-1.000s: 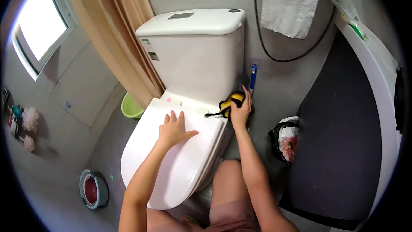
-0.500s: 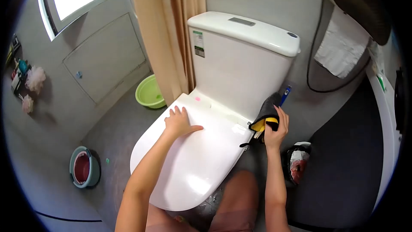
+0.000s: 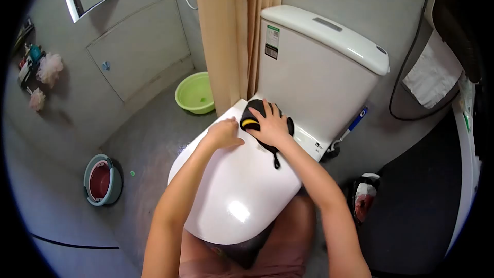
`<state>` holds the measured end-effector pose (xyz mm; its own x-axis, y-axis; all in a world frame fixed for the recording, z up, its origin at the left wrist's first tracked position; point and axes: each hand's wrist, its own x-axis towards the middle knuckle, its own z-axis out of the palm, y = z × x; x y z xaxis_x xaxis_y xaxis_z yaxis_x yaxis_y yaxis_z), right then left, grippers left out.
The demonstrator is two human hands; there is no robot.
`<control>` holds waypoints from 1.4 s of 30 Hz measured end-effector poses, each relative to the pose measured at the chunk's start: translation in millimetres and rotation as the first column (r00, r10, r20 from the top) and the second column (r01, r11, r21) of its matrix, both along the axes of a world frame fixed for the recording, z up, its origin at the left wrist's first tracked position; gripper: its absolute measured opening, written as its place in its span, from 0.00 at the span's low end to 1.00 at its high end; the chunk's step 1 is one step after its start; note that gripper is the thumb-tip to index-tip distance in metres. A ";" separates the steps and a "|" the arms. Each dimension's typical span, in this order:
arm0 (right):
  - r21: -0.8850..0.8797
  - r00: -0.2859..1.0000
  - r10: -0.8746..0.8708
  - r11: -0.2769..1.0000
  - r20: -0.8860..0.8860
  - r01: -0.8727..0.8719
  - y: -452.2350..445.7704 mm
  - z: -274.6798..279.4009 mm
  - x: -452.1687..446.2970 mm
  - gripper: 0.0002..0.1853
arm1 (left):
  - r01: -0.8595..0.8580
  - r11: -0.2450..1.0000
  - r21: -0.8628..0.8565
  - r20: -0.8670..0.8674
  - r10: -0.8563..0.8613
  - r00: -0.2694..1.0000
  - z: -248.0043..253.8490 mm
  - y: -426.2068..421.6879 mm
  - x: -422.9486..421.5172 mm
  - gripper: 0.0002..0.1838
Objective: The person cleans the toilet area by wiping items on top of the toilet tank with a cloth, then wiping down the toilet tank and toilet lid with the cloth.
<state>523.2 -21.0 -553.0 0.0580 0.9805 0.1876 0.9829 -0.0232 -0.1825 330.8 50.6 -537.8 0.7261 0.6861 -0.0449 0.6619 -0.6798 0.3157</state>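
Took as reference the glossy white rounded toilet lid [image 3: 231, 190], lying lowered. Found a soft black fabric piece with yellow patches [image 3: 252, 107] at the far end of the lid, left of its middle, covered in part by the right hand [image 3: 272, 127]. Noted right fingers spread over the fabric, palm down. Unable to tell pressing from gripping there. Noted a thin black strap [image 3: 277, 161] trailing from the fabric toward the near end of the lid.

Found the left hand [image 3: 224, 134] resting at the far left part of the lid, just beside the fabric. Noted left fingers close together, thumb stretched apart from them. Unable to tell contact between left fingertips and fabric.

Logged a white ceramic tank [image 3: 319, 74] directly behind the lid, bearing a green, white and black label [image 3: 271, 42]. Logged a blue-handled brush [image 3: 357, 119], tilted, to the right of the far end of the lid. Found a round light-green plastic basin [image 3: 186, 88] on the floor, beyond the lid to the left, near a beige fabric curtain [image 3: 221, 36]. Observed a grey-blue plastic bucket [image 3: 117, 186] with a dark red container [image 3: 100, 180] inside, well apart to the left of the lid.
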 end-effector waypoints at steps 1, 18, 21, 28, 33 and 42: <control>0.012 1.000 -0.017 1.000 0.007 0.017 22.6 0.7 -8.6 0.41 | -0.007 0.991 -0.135 0.085 0.019 0.996 4.5 -1.3 -5.4 0.36; 0.169 0.997 0.073 0.983 -0.019 -0.068 44.2 -0.7 -41.1 0.33 | -0.263 0.955 0.138 0.216 0.230 0.949 -31.0 -46.7 -142.4 0.35; 0.047 1.000 0.006 0.999 0.030 -0.007 103.7 -1.5 -59.8 0.30 | -0.343 0.939 -0.030 0.324 0.334 0.885 -27.1 -51.7 -144.7 0.42; 0.115 0.859 0.507 0.851 0.067 -0.512 62.3 -23.4 -208.6 0.23 | -0.522 0.807 0.278 0.348 0.422 0.837 -19.3 -82.8 -163.3 0.57; 0.147 0.912 0.404 0.908 -0.065 -0.392 83.7 -4.2 -124.3 0.27 | -0.526 0.845 -0.094 0.351 0.522 0.777 -26.5 -101.6 -240.0 0.36; 0.095 0.897 0.440 0.892 0.035 -0.441 65.4 -13.7 -178.6 0.27 | -0.487 0.730 -0.479 0.674 0.661 0.329 -85.8 -100.4 -254.5 0.17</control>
